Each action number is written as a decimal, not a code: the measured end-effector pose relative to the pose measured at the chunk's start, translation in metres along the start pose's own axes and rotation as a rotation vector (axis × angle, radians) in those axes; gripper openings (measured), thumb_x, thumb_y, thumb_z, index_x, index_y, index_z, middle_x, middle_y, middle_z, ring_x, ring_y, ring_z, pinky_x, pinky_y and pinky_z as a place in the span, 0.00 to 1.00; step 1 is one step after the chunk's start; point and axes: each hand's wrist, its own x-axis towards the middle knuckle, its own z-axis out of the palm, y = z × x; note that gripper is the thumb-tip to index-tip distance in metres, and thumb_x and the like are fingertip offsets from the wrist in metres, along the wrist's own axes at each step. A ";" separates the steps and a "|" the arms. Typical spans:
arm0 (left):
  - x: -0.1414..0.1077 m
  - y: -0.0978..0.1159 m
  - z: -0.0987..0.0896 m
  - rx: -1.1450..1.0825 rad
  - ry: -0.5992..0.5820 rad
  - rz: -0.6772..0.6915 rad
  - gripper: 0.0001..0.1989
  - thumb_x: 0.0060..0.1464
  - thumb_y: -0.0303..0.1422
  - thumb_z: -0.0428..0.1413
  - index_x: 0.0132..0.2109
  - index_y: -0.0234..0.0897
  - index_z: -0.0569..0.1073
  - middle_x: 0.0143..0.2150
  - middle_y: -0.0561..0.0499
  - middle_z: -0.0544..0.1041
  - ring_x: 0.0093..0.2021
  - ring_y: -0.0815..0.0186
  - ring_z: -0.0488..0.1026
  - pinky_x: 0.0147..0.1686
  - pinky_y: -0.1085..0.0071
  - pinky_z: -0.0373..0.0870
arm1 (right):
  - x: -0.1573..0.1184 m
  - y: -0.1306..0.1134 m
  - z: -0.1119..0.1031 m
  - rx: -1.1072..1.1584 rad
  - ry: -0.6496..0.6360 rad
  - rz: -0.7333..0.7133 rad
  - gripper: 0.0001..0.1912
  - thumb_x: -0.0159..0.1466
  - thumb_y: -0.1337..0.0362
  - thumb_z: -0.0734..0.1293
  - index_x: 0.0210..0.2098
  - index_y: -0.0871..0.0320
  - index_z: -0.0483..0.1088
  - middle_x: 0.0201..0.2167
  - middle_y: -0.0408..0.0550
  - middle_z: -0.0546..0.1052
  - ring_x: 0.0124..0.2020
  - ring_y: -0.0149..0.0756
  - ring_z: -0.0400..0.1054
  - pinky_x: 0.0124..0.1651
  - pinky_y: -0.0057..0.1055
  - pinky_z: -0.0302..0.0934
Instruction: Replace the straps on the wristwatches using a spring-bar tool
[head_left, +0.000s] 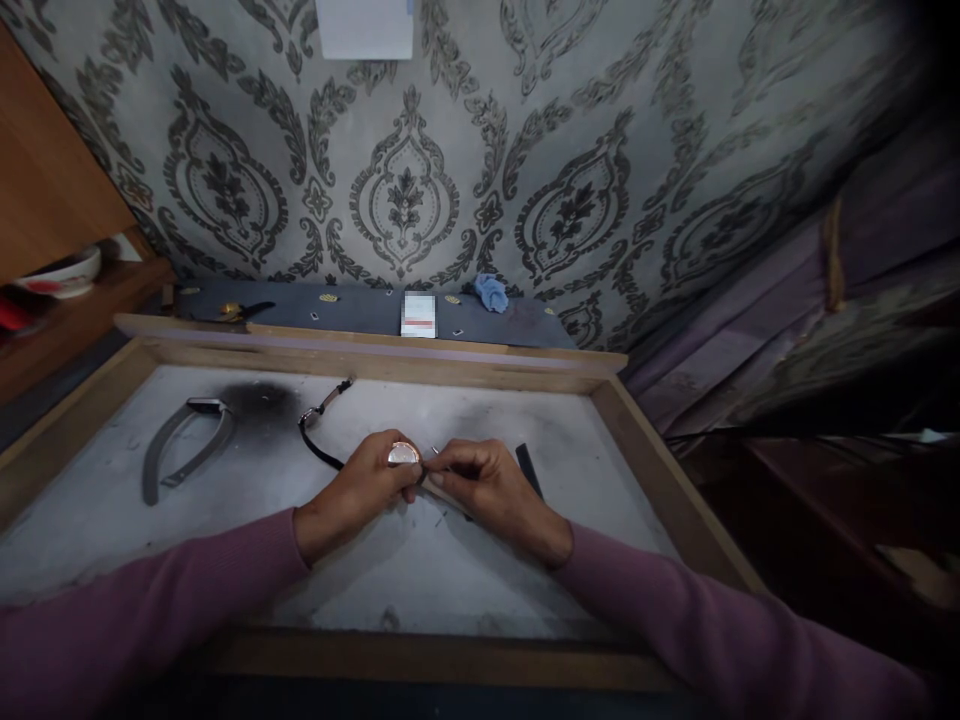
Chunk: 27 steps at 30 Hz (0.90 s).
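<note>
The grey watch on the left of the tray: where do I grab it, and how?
I'd pinch the case of the grey watch, at its far end, from above, finger and thumb front and back. It seems to stand on edge, and both strap halves join there, curving towards you.

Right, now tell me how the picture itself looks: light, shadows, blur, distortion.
Head view: dim light, darkest at right; pale glare on the watch face in the left hand; soft shadow below the right hand. Head view: wallpaper smeared toward upper right, wide-angle stretch near edges, small card partly pixelated.
</note>
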 end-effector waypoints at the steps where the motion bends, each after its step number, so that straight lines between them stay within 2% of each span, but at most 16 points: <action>1: 0.000 0.000 0.000 -0.005 0.001 0.000 0.04 0.46 0.30 0.55 0.31 0.34 0.68 0.18 0.56 0.68 0.20 0.72 0.61 0.22 0.75 0.52 | 0.000 0.001 0.000 0.003 0.001 -0.004 0.06 0.57 0.65 0.68 0.29 0.58 0.78 0.26 0.45 0.75 0.29 0.31 0.67 0.32 0.29 0.62; 12: -0.002 0.001 0.001 -0.056 -0.008 -0.002 0.06 0.46 0.32 0.56 0.30 0.34 0.67 0.18 0.57 0.67 0.19 0.73 0.59 0.21 0.75 0.50 | 0.000 -0.003 0.001 0.016 0.012 -0.001 0.07 0.57 0.66 0.67 0.29 0.59 0.78 0.25 0.45 0.74 0.26 0.29 0.65 0.29 0.26 0.61; 19: -0.002 0.000 0.002 -0.070 0.001 -0.004 0.07 0.46 0.33 0.56 0.31 0.35 0.66 0.18 0.57 0.67 0.19 0.73 0.59 0.21 0.75 0.51 | 0.003 -0.001 0.001 0.038 -0.003 0.017 0.07 0.56 0.64 0.68 0.29 0.58 0.78 0.26 0.45 0.76 0.28 0.31 0.68 0.31 0.28 0.63; 27: -0.001 0.000 0.002 0.014 0.014 0.045 0.04 0.47 0.30 0.54 0.31 0.35 0.65 0.18 0.57 0.68 0.19 0.73 0.60 0.22 0.75 0.53 | 0.004 0.002 0.002 0.069 -0.002 0.029 0.06 0.55 0.67 0.67 0.28 0.59 0.78 0.25 0.44 0.76 0.27 0.30 0.68 0.32 0.29 0.63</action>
